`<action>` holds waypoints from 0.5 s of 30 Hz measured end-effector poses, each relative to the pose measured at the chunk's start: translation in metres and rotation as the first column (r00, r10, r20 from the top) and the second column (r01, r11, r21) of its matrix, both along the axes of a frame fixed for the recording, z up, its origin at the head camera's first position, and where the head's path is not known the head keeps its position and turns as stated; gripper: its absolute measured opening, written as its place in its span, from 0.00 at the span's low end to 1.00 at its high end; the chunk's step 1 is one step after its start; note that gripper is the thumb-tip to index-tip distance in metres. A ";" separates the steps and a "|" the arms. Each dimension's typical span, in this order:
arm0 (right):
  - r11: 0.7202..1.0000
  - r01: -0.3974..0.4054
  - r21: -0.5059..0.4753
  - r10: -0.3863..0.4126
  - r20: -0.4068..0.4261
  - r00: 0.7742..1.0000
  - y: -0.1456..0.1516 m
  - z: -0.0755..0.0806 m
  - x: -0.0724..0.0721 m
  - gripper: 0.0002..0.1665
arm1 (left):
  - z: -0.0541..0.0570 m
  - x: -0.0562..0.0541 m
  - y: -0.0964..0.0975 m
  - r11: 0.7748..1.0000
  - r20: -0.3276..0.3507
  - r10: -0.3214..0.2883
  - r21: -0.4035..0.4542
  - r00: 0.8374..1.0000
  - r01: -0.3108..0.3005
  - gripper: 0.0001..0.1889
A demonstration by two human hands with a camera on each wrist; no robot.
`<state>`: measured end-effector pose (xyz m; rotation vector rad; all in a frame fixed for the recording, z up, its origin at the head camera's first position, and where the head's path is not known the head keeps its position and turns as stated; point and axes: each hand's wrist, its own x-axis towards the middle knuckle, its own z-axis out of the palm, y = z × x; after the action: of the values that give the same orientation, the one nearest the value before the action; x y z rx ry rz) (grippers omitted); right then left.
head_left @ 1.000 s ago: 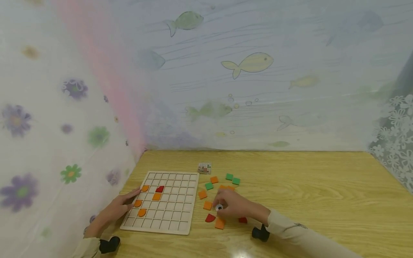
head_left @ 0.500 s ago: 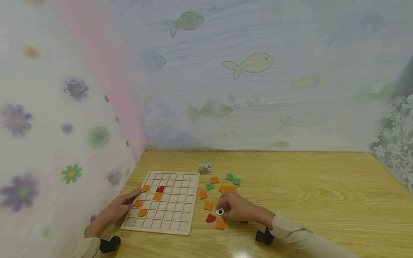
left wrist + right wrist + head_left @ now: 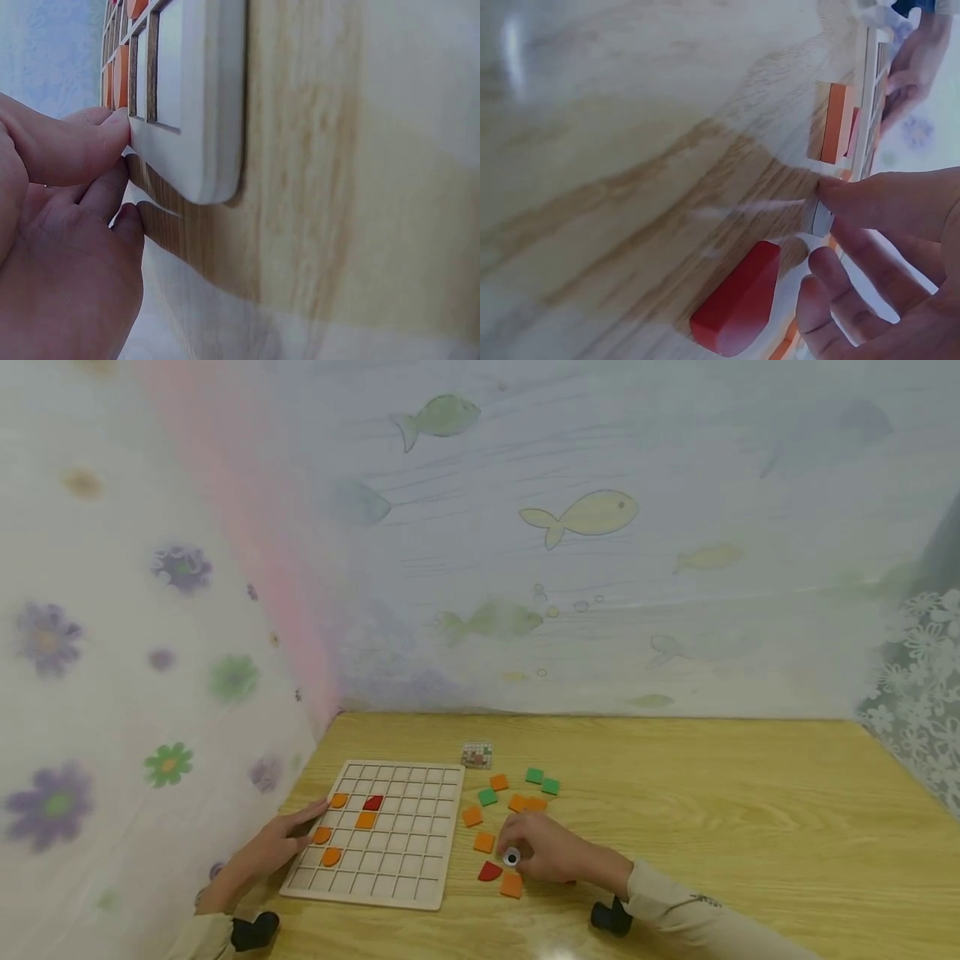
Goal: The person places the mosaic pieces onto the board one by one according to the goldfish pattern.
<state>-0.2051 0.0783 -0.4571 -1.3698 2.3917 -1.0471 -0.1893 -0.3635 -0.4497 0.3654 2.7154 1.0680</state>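
Tabletop [image 3: 675, 793], eye disc [image 3: 512, 857] slightly nearer

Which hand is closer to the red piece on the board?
The left hand. It touches the left edge of the board, left of the red piece; the right hand is past the right edge, a white disc in its grip.

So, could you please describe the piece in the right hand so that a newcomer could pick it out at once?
On the wooden table, find the gridded board, then the loose tiles to its right. Among those, the right hand pinches a round piece. Its white face with a black centre sets it apart from its orange, red and green neighbours.
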 end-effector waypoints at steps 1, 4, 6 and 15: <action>1.000 0.002 0.006 -0.002 -0.007 1.000 0.000 0.000 0.000 0.17 | 0.000 0.000 0.000 1.000 0.000 0.001 0.007 1.000 -0.001 0.29; 1.000 0.004 0.026 -0.004 -0.017 1.000 -0.001 0.000 0.000 0.17 | 0.000 0.001 0.000 1.000 0.004 0.000 0.015 1.000 0.000 0.29; 0.999 -0.002 0.033 0.003 -0.024 1.000 -0.002 0.001 0.000 0.16 | -0.001 0.001 0.001 1.000 -0.009 0.005 0.002 1.000 -0.005 0.29; 0.998 -0.021 0.054 0.023 -0.034 0.999 -0.003 0.002 -0.002 0.07 | 0.000 0.002 0.002 1.000 -0.028 0.006 -0.012 1.000 -0.006 0.29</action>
<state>-0.2075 0.0749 -0.4548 -1.4038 2.4054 -0.9537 -0.1878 -0.3617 -0.4496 0.3734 2.7475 1.0560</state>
